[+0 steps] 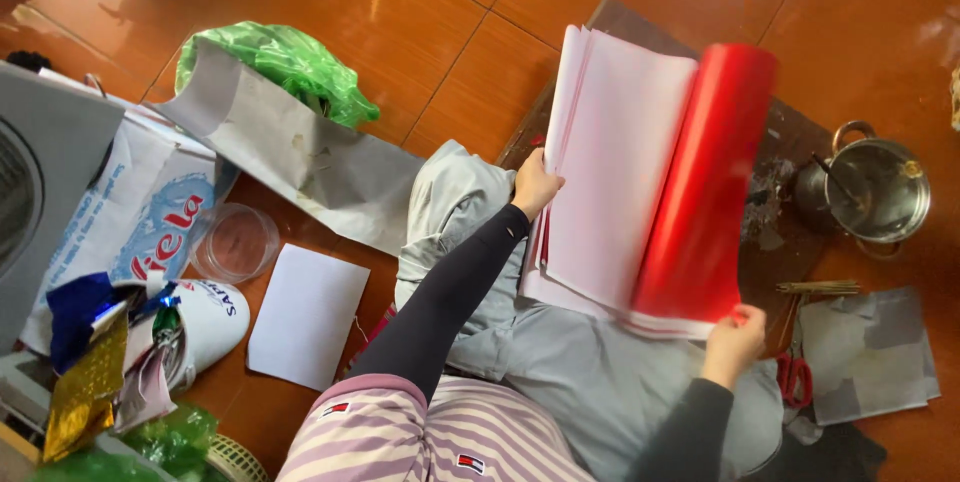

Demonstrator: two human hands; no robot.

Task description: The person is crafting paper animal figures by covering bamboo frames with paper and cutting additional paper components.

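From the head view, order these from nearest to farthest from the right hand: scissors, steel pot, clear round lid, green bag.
From the right hand:
1. Scissors, just beside it on the floor.
2. Steel pot, above it, far edge of the board.
3. Clear round lid, far left.
4. Green bag, upper left.

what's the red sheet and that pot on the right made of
Red sheet: looks like thin glossy paper or foil-coated paper; it curls softly, shines, and its underside is pale. Pot: apparently polished metal, likely steel; silvery and reflective.
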